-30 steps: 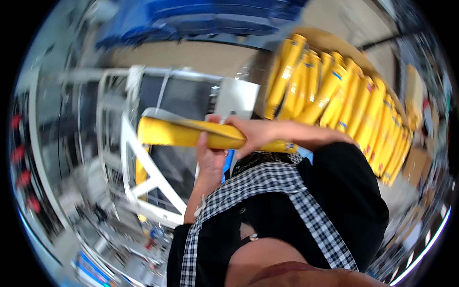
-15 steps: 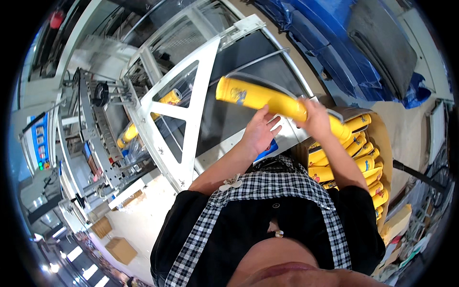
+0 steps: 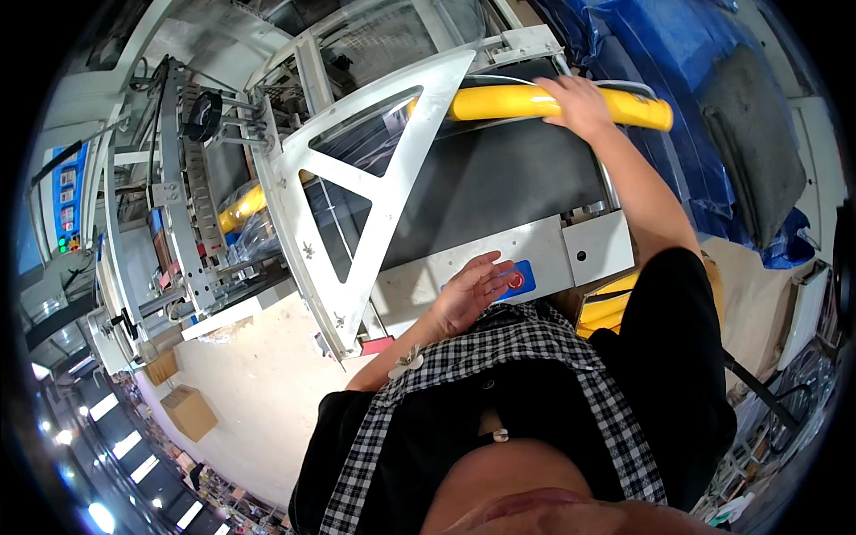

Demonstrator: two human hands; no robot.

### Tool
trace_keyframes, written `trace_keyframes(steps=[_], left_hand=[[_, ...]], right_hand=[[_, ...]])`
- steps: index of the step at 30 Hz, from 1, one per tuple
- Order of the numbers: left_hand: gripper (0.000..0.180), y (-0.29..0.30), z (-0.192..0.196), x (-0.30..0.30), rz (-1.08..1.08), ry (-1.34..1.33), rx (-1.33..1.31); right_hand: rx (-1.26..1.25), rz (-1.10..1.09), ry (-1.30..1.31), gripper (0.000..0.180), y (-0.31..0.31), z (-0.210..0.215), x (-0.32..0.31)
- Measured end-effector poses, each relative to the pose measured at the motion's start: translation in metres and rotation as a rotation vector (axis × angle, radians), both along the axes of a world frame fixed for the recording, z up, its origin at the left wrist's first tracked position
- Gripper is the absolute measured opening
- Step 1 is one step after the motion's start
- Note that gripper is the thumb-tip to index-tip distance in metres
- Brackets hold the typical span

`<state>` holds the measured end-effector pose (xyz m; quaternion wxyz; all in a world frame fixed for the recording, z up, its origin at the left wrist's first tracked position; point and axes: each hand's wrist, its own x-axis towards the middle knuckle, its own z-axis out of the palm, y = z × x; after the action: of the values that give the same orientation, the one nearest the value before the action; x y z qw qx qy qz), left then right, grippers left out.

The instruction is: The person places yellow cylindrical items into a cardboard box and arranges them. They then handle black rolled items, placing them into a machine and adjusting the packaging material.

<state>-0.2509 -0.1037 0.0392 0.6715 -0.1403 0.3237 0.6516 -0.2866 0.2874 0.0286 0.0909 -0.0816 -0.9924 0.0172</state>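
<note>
- The dark conveyor belt [image 3: 499,192] of a white-framed machine [image 3: 357,196] is seen filling the upper middle of the frame.
- A long yellow roll [image 3: 508,101] is laid across the belt's top edge, upper right.
- The right hand [image 3: 581,105] is rested on the roll, fingers curled over it.
- The left hand [image 3: 470,291] is spread flat on the grey panel [image 3: 535,254], centre frame, fingertips by a red button [image 3: 515,280].

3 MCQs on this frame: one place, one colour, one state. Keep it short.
1. Where does the yellow roll lie?
A. on the floor
B. at the far end of the black conveyor belt
C. in a cardboard box

2. What colour is the round button by the left hand?
A. red
B. green
C. white

3. What is the right hand doing?
A. hanging free
B. gripping a lever
C. resting on the roll

Key: 1 B, the roll lies across the belt's far end; 2 A, red button on a blue plate; 3 C, palm down on the roll.
</note>
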Motion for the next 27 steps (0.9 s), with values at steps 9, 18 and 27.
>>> trace_keyframes(steps=[9, 18, 27], left_hand=[[0.046, 0.022, -0.003, 0.016, -0.077, 0.031, -0.001], [0.037, 0.07, -0.033, 0.062, -0.353, 0.049, -0.048], [0.039, 0.167, -0.039, 0.231, -0.623, 0.168, -0.075]], right_hand=[[-0.234, -0.049, 0.149, 0.043, -0.061, -0.017, 0.003], [-0.089, -1.294, 0.279, 0.035, -0.087, -0.09, 0.421], [-0.801, -2.709, -0.342, 0.089, -0.159, -0.172, 0.718]])
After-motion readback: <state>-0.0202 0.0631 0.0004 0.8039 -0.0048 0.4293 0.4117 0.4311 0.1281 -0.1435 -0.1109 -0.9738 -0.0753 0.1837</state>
